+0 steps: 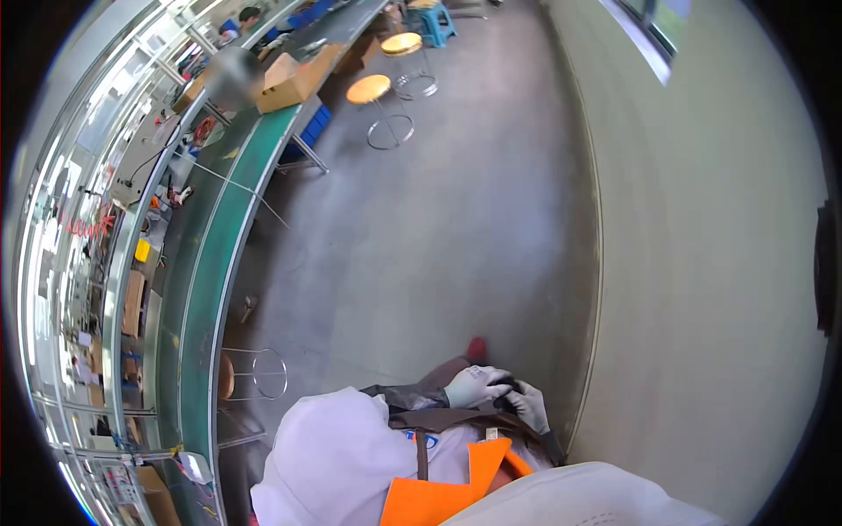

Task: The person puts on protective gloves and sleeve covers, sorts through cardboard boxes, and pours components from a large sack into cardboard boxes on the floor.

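Note:
Both of my hands are in white-grey gloves, close together in front of my body at the bottom of the head view. My left hand (474, 387) comes out of a dark sleeve, its fingers curled against a small black object (504, 399). On the other side of that object is my right hand (529, 406), its fingers bent around it. The gloves cover much of the object, so its kind cannot be made out. A dark brown apron or cloth (474, 420) lies just below the hands, over my light clothing with an orange collar (438, 491).
A long green workbench (203, 298) runs along the left, with tools and parts on its shelf. Round stools (368, 88) stand beside it farther ahead. An open cardboard box (294, 83) sits on the bench. A wall (702, 263) borders the grey floor (421, 228) on the right.

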